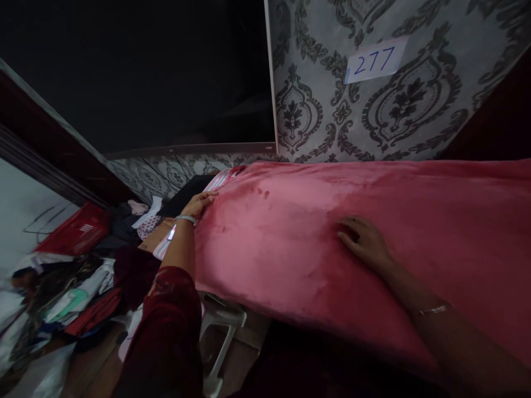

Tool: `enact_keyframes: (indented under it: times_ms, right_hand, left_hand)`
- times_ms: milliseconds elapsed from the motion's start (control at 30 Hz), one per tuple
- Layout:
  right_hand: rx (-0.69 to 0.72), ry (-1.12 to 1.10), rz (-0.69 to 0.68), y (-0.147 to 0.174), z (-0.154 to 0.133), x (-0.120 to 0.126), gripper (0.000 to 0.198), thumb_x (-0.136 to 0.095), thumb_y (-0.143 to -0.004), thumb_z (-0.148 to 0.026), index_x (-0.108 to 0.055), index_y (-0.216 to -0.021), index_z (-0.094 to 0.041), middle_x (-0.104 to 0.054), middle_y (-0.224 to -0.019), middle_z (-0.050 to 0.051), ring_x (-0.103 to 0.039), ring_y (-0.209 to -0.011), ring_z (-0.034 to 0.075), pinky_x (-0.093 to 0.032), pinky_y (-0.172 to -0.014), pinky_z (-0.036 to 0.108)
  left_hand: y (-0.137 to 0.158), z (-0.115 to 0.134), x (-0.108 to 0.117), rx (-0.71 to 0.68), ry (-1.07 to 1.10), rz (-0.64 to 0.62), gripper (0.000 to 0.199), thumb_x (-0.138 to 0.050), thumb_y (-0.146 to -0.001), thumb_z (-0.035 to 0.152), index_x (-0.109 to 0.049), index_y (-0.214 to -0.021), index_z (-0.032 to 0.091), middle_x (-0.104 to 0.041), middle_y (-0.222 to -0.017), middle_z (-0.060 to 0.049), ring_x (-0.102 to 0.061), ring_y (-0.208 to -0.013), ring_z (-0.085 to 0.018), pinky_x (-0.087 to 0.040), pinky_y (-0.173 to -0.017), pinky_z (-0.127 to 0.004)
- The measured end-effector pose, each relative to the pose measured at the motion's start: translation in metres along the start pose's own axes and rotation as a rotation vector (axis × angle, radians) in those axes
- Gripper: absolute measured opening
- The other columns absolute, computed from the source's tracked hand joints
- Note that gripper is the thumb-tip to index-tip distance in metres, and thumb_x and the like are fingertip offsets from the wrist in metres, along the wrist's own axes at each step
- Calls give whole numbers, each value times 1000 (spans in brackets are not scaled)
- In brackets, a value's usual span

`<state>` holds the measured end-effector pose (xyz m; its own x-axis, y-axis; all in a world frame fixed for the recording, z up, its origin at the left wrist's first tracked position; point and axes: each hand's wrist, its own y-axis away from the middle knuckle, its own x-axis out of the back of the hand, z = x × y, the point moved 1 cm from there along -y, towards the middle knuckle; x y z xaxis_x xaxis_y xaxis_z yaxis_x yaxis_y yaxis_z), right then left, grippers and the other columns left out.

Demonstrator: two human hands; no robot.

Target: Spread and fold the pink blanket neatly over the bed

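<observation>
A plush pink-red cloth (265,237) lies spread over a long raised surface, with lighter and darker patches in its nap. My left hand (199,204) rests at the cloth's left edge, fingers stretched out and lying flat on it. Striped fabric (218,179) shows from under the cloth just beyond that hand. Toward the middle of the cloth, my right hand (362,237) touches or hovers just above it. Its fingers are extended, the thumb stands apart, and nothing is held in it.
A large dark screen (166,77) hangs on the patterned wall (298,110) behind, beside a paper marked 277 (375,61). Clothes (83,293) lie heaped on the left near a red basket (77,229). A white plastic stool (226,320) stands below the cloth's front edge.
</observation>
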<state>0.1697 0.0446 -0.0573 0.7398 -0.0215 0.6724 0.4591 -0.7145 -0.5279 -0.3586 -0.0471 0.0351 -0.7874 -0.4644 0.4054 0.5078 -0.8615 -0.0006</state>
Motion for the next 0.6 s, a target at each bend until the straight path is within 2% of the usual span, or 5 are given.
enact_keyframes:
  times_ms: [67, 167, 333, 467, 600]
  right_hand:
    - [17, 9, -16, -3, -2, -3, 40, -52, -89, -45, -75, -110, -21, -73, -114, 13, -64, -109, 33, -50, -100, 52]
    - [31, 30, -55, -9, -9, -11, 42, -56, -88, -44, -74, -118, -21, -70, -122, 14, -61, -115, 34, -48, -104, 53]
    - [79, 48, -153, -24, -29, -35, 52, -63, -85, -42, -70, -130, -18, -68, -129, 15, -60, -119, 34, -46, -106, 51]
    - [90, 70, -210, -37, -40, -57, 52, -66, -85, -40, -68, -134, -20, -67, -131, 14, -60, -120, 34, -45, -107, 50]
    - [64, 106, -228, -45, -44, -72, 52, -68, -86, -40, -68, -134, -20, -68, -131, 14, -61, -119, 33, -45, -106, 50]
  left_hand:
    - [1, 5, 4, -17, -11, -52, 60, -83, -55, 40, -77, -109, 16, -76, -88, -5, -66, -76, -19, -56, -74, -32]
    - [0, 12, 8, -71, -183, -113, 53, -79, -59, 38, -78, -108, 17, -77, -101, -6, -68, -89, -22, -57, -83, -34]
    - [-2, 18, 8, -103, -396, -108, 42, -68, -65, 24, -80, -104, 17, -75, -102, -6, -68, -97, -24, -56, -90, -34]
    - [1, 19, 5, -159, -504, -119, 52, -61, -62, 14, -81, -109, 22, -74, -106, -4, -65, -109, -24, -50, -103, -34]
    - [1, 18, 2, -214, -699, -138, 57, -59, -65, 15, -79, -117, 25, -70, -99, -4, -65, -100, -22, -50, -102, -33]
